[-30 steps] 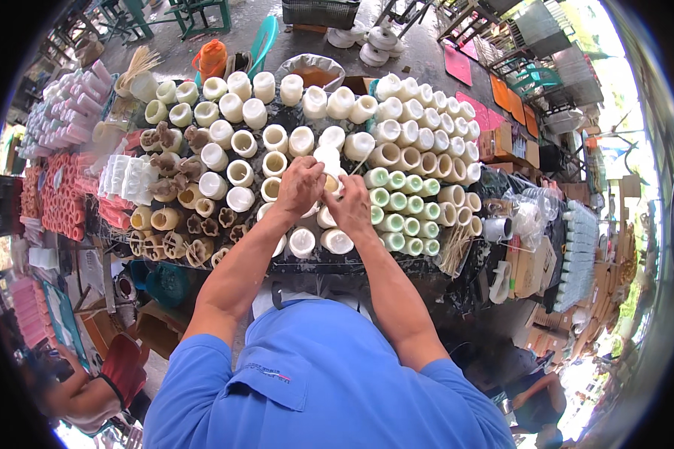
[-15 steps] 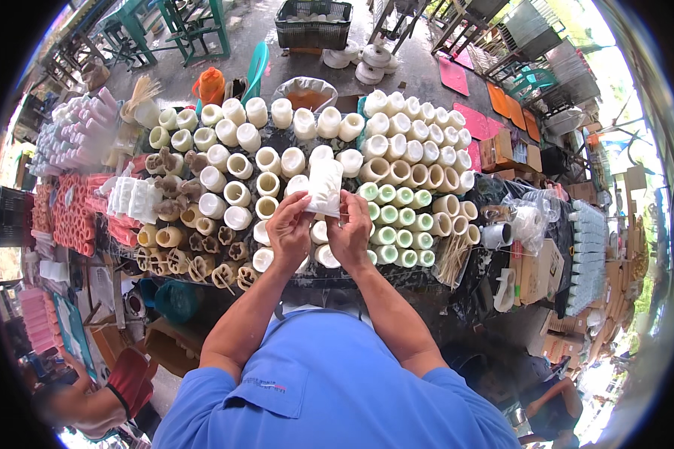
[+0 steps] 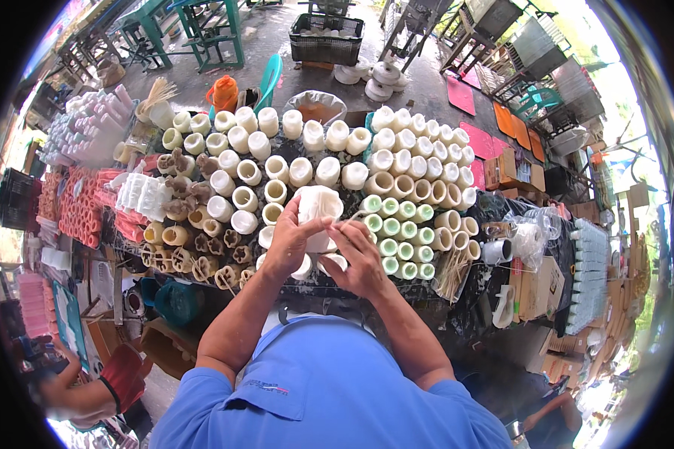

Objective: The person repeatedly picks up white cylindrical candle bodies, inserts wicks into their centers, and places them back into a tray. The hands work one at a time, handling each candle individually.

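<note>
The left hand (image 3: 287,241) is clamped around a thick, white, waxy-looking cylinder (image 3: 319,202), its fingers along the left side and its thumb across the front. The right hand (image 3: 359,258) has thumb and forefinger apart, fingertips up by the left thumb; a thin, pale strand or stick (image 3: 360,215) shows at them. Whether they pinch it or also press on the cylinder, I cannot tell.

The cylinder is held above the table (image 3: 408,287), near the middle of its near edge. The likeliest trouble is a slip: one hand appears to carry the weight, and a smooth, waxy surface would give little hold if the thumb shifted. Squeezing too hard might dent the wall, if the material is soft.

A drop would probably strike the short, white, round cylinders (image 3: 334,263) below, chipping or toppling them, or roll over the near edge. A rightward swing of the elbow or wrist could knock the slim, pale-green, hollow cylinders (image 3: 408,233), which stand close beside the right hand.
</note>
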`<action>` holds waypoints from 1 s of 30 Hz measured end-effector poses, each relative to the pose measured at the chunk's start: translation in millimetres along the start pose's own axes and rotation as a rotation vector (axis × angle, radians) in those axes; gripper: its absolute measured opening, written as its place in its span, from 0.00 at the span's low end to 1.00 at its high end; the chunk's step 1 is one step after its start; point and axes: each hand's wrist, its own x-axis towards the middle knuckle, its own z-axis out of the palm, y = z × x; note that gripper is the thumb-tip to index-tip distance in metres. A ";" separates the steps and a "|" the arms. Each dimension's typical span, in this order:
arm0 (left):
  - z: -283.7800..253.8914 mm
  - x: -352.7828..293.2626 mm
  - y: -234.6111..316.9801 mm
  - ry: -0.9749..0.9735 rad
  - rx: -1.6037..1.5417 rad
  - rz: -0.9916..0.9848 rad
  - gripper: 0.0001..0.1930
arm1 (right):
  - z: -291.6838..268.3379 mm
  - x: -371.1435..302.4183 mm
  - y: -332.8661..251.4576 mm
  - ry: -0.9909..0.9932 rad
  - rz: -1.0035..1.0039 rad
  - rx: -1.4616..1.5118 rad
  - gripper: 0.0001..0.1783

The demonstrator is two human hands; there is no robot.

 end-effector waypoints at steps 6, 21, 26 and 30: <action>-12.4 -32.0 1.3 -0.104 0.300 0.330 0.42 | -53.6 -6.4 -29.0 0.372 0.484 0.830 0.10; 21.3 -82.0 9.8 -0.255 0.835 0.552 0.46 | -84.3 11.4 -78.1 0.142 0.430 0.791 0.10; 26.0 -81.7 16.7 -0.291 0.923 0.625 0.45 | -83.9 7.9 -82.4 0.136 0.361 0.792 0.10; 28.5 -82.7 19.6 -0.297 0.928 0.625 0.44 | -84.2 9.1 -81.5 0.107 0.288 0.697 0.11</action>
